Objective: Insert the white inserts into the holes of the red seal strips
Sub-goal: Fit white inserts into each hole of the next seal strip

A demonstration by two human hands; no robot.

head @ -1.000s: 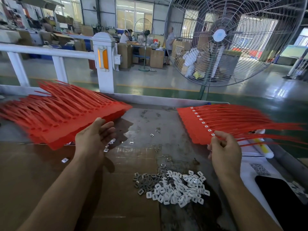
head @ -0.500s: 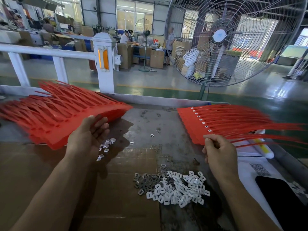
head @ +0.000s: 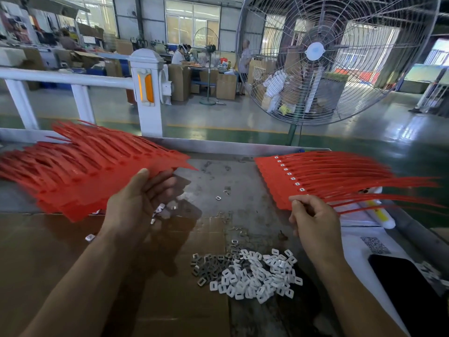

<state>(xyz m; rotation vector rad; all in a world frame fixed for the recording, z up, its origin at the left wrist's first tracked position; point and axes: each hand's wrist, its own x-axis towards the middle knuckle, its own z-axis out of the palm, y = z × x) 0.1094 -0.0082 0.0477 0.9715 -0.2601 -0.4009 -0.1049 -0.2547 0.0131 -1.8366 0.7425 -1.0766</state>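
I'm looking into a factory floor: beyond my right hand (head: pixel 315 222) stands a big industrial fan (head: pixel 315 59), past my left hand (head: pixel 136 203) a white guardrail (head: pixel 73 80), stacked cartons (head: pixel 226 86) and workers seated at benches on glossy concrete.

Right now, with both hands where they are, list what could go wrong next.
1. The left hand is cupped and tilted with loose inserts at its open fingers; some could spill onto the table.
2. The right hand pinches the near edge of the right bundle of red seal strips; a tug might shift the fanned strips and misalign the row of holes.
3. The big fan stands close behind; if running, its airflow may disturb the thin strip tails.
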